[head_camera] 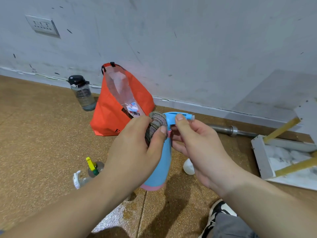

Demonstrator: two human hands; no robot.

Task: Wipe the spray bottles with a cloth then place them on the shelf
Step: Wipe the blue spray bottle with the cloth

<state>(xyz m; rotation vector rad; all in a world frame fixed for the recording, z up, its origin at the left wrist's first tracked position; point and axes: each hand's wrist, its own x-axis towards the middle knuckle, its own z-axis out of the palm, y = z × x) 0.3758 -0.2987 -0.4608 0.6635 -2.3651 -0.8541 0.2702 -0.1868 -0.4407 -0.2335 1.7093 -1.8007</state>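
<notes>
Both forearms come up from the bottom, hands close together. Left hand (137,148) curls its fingers round the cloth (157,124); right hand (197,145) pinches the spray bottle (161,172) head, thumb on top.

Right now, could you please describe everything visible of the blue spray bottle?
The blue spray bottle looks like smooth light-blue plastic, with a pink band round its base, a pink collar at the neck and a brighter blue trigger head whose whitish nozzle points right. It is roughly upright, apparently held above the floor. The right hand pinches the head, thumb on top; the left hand presses a bunched grey cloth against the head's back and neck.
</notes>
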